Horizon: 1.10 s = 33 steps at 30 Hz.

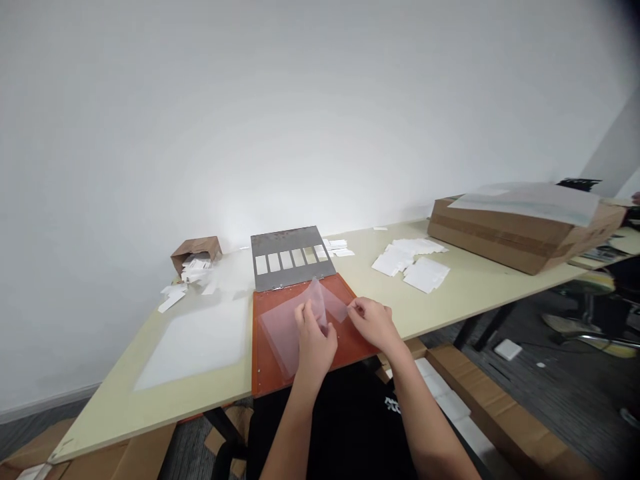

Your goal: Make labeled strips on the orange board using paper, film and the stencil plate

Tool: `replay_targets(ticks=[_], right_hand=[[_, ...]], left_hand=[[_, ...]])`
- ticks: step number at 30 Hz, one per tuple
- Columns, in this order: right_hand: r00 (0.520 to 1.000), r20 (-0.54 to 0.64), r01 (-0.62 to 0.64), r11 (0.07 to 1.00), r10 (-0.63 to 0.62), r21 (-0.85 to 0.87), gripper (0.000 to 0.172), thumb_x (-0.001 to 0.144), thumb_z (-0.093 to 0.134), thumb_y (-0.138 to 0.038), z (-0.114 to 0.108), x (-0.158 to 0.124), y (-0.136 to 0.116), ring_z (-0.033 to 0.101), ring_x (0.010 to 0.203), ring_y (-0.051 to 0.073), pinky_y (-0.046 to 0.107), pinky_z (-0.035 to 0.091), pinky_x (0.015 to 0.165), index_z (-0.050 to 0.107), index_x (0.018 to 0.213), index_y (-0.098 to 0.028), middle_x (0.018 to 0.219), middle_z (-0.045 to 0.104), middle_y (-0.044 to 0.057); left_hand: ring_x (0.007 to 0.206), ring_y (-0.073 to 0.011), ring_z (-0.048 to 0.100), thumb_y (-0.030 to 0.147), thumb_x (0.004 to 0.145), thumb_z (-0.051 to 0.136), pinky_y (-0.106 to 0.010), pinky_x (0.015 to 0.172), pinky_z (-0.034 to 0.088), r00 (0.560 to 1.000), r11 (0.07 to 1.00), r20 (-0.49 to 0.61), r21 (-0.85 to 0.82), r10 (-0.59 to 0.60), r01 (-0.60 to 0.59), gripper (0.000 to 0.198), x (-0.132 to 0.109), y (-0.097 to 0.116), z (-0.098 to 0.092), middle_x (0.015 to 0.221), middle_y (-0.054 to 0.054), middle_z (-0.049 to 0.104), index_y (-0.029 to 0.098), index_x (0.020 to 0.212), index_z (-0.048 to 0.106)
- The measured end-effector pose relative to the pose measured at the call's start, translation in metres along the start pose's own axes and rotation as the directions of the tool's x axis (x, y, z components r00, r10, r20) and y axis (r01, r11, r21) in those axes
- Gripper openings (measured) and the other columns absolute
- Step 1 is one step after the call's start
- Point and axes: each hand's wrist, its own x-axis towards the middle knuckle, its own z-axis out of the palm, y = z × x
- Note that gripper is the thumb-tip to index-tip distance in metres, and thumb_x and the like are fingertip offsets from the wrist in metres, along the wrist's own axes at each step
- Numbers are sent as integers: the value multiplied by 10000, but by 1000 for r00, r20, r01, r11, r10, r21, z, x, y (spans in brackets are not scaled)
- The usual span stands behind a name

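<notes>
A red-brown board (270,383) lies at the table's front edge, with a grey metal frame (285,239) hinged to its far side and tilted back. The frame has several rectangular openings. Above the board is a thin translucent sheet (280,327), partly raised and folded. My left hand (316,337) is closed on the sheet near its middle, fingers bent. At its right corner my right hand (373,321) pinches the sheet between thumb and fingertips.
A translucent white sheet stack (197,343) lies left on the table (120,393). Behind it is a small carton (213,247) spilling white pieces. White cut pieces (427,275) and a long cardboard box (490,237) are at right. An open carton (500,407) stands below the table.
</notes>
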Motion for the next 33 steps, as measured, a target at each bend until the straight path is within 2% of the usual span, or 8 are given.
replay_targets(ticks=[3, 8, 11, 16, 22, 26, 30, 33], right_hand=[[996, -32, -81, 994, 78, -79, 247, 907, 430, -240, -2, -1, 7, 593, 962, 209, 359, 270, 798, 660, 819, -216, 975, 712, 31], [994, -31, -109, 980, 105, -166, 242, 902, 432, -239, -4, -8, 17, 557, 1035, 236, 382, 262, 799, 656, 814, -210, 1052, 689, 42], [992, -37, -130, 967, 125, -220, 245, 900, 430, -244, -6, -16, 19, 545, 1039, 253, 415, 274, 827, 658, 820, -203, 1055, 679, 59], [987, -70, -161, 938, 146, -307, 277, 903, 405, -239, -7, -28, 19, 532, 1042, 283, 505, 287, 880, 659, 804, -190, 1036, 666, 92], [983, -108, -178, 905, 147, -387, 259, 875, 440, -231, -4, -32, 14, 526, 1020, 314, 568, 290, 889, 670, 772, -171, 1027, 657, 137], [979, -124, -200, 881, 162, -428, 230, 852, 469, -224, -3, -33, 14, 529, 1008, 324, 572, 289, 882, 668, 753, -168, 1019, 652, 144], [979, -133, -197, 879, 153, -435, 204, 845, 498, -219, -3, -35, 16, 525, 1033, 320, 550, 300, 886, 686, 913, -176, 1065, 643, 143], [993, -97, -98, 911, 65, -401, 277, 875, 477, -212, -1, -36, 17, 511, 1077, 294, 547, 284, 921, 688, 1051, -245, 1180, 624, 109]], left_hand=[[1126, -250, 628, 133, 797, 576, -418, 950, 526, 1000, 1000, 3, 23, -6, 6, 607, 1, -1, 0, 1400, -183, 365, 180, 1370, 381], [1220, -294, 554, 164, 771, 635, -469, 1020, 473, 999, 996, -13, 78, -41, 42, 670, 3, 0, -6, 1390, -187, 369, 162, 1384, 365], [1278, -308, 491, 175, 763, 646, -495, 1061, 431, 997, 992, -43, 103, -68, 72, 705, 5, 3, -6, 1382, -180, 361, 161, 1396, 334], [1273, -306, 490, 192, 756, 643, -466, 1048, 447, 989, 986, -83, 102, -124, 132, 719, 9, 7, -4, 1370, -169, 350, 159, 1396, 317], [1286, -315, 487, 218, 745, 653, -462, 1070, 425, 952, 963, -174, 49, -253, 265, 750, 19, 5, -3, 1393, -163, 301, 189, 1400, 290], [1290, -309, 474, 216, 751, 650, -465, 1072, 419, 939, 958, -199, -3, -281, 286, 771, 20, 6, -4, 1400, -174, 295, 190, 1417, 263], [1222, -285, 530, 267, 793, 630, -440, 1032, 462, 947, 964, -179, -55, -266, 261, 737, 15, 10, -6, 1423, -175, 299, 187, 1437, 281], [1194, -259, 557, 310, 833, 605, -401, 997, 497, 953, 968, -179, -106, -244, 228, 699, 10, 13, -9, 1446, -169, 297, 194, 1452, 300]])
